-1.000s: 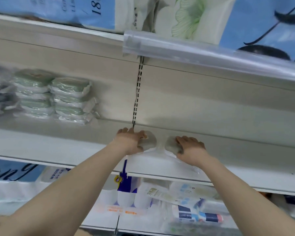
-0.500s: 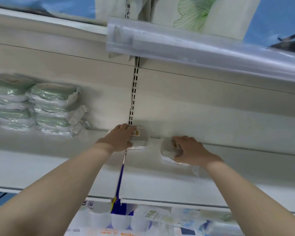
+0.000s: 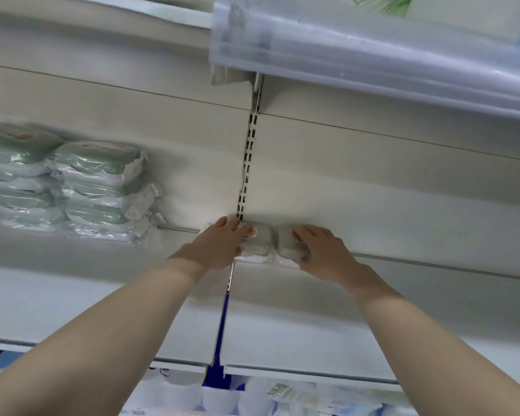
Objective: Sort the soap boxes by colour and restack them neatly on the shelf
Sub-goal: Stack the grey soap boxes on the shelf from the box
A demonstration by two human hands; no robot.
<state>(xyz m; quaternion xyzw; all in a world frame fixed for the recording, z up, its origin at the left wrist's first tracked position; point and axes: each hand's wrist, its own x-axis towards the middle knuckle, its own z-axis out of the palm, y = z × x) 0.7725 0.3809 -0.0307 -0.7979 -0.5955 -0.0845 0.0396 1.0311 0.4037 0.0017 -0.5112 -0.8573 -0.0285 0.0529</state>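
Head view is showing us reaching both arms across the white shelf [image 3: 373, 310] towards its far edge. Our left hand [image 3: 222, 244] is gripping the left grey box [image 3: 260, 241], fingers bent over its top. Our right hand [image 3: 321, 250] is gripping the right grey box [image 3: 287, 244] the same way, thumb at the near side. Both boxes are sitting on the shelf, touching each other, hard against the back panel [image 3: 373, 181] at the foot of the slotted upright [image 3: 246, 175].

We are judging the risks from there. The clear film round each box is looking loose and slick, so a box could be sliding inside its wrap if we are pulling on film alone. The left box is lying over the joint between shelf sections, where a film corner could be catching. Uneven pushing could be leaving them skewed to the wall. Well apart to the left, the green stacks [image 3: 96, 187] are trailing film tails rightward, and any box we are sliding that way could be snagging one and tipping a stack.

As for containers, every soap box is staying sealed, so we are not seeing inside any. Nearest us, the lower shelf is holding packaged goods [image 3: 252, 394], too blurred to name. Farthest up, a clear price strip [image 3: 373, 55] is overhanging.
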